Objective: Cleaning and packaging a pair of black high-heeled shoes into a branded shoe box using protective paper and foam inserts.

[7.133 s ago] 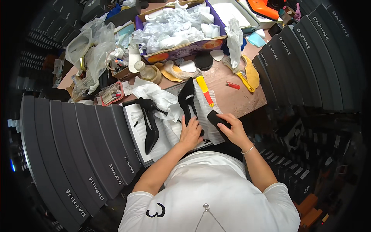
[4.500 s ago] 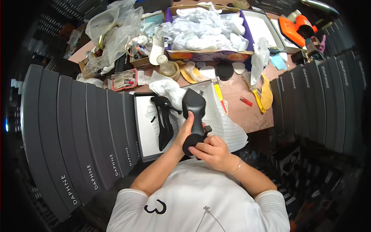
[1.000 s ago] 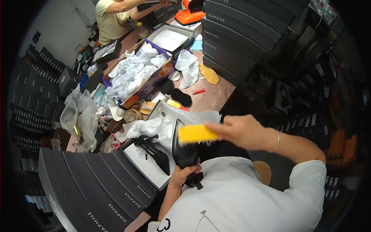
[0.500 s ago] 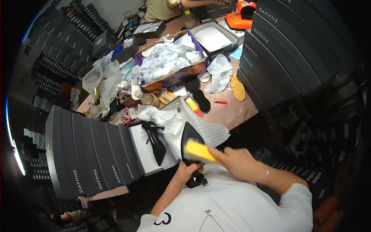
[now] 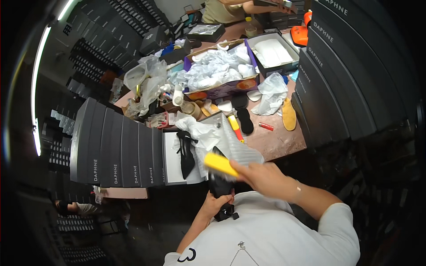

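My left hand point(image 5: 216, 204) is wrapped round the heel end of a black pointed shoe point(image 5: 220, 185), holding it close to my chest with the toe away from me. In my right hand point(image 5: 270, 179) is a yellow-backed brush point(image 5: 219, 164), its pale bristles blurred by motion. The brush crosses over the shoe's front part and hides some of it; whether the bristles touch it I cannot tell. A second black shoe point(image 5: 186, 156), with a strap, lies in an open white-lined box point(image 5: 173, 170) left of my hands, beside crumpled white tissue paper point(image 5: 202, 133).
Dark shoe boxes point(image 5: 117, 148) stand in a row at left; a taller stack point(image 5: 341, 75) rises at right. On the pink table point(image 5: 279, 144) are a purple carton point(image 5: 222, 86) of crumpled paper, a yellow-red cutter point(image 5: 235, 128) and insoles point(image 5: 289, 114). Another person point(image 5: 222, 11) is at the far side.
The view has shifted, so the table sits further right and higher. My right hand has moved the brush slightly up and left over the shoe. My left hand keeps its hold.
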